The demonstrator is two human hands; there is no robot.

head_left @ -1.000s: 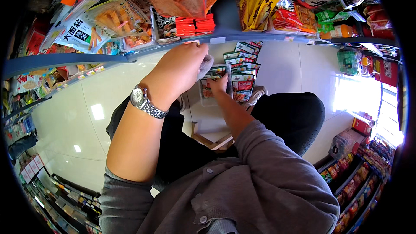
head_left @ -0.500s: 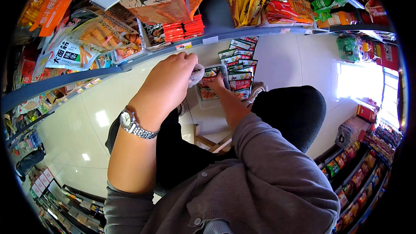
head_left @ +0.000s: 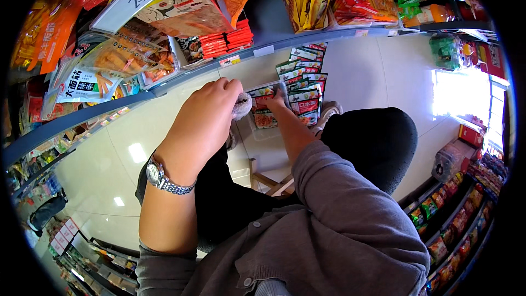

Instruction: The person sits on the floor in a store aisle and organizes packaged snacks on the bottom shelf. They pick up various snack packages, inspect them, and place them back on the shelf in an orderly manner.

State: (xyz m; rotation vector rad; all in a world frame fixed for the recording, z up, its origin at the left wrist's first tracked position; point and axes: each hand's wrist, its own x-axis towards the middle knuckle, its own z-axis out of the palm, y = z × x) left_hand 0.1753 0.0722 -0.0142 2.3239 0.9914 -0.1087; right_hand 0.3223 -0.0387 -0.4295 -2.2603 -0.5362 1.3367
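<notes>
My left hand (head_left: 215,105), with a metal-banded watch (head_left: 159,177) on the wrist, is closed round a folded grey cloth (head_left: 242,106). Its fingertips are turned away from view. Just right of the cloth is a clear plastic box (head_left: 263,132) with red, green and white food packets in it. My right hand (head_left: 275,100) reaches into this box, fingers bent over the packets and the far side; whether it grips the box or a packet is hard to make out. More such packets (head_left: 307,83) lie fanned in overlapping rows on the floor, right beside the box.
A grey shelf edge (head_left: 296,41) runs across above my hands, loaded with snack bags, red packets (head_left: 226,41) and yellow packets (head_left: 309,5). Between my knees is a wooden stool (head_left: 268,181). Snack racks (head_left: 455,225) stand at the lower right.
My left hand and the cloth have shifted slightly down and toward me. The right hand stays at the box. The whole view has tilted a little.
</notes>
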